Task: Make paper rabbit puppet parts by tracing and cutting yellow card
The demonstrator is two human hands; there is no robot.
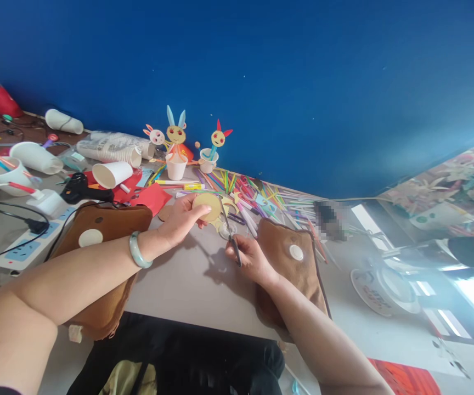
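Observation:
Between the thumb and fingers of my left hand [183, 218] is a round yellowish paper disc [207, 208], raised above the table. My right hand [251, 258] grips a pair of scissors [236, 251] by the dark handles, with the blades pointing up and away from me beside the disc's right edge. Whether the blades touch the disc I cannot tell. Yellow paper scraps [231, 204] lie just behind the blades. Under my left forearm is a brown plush pad [109, 230]; a second brown pad [292, 269] lies beneath my right forearm.
Rabbit figures on sticks stand in paper cups [176, 166] by the blue wall. Coloured sticks and pens [257, 200] spread across the back. On the left are a black glue gun [83, 188], a power strip [35, 241] with cables and tipped paper cups [112, 174]. A white bowl [385, 291] stands right.

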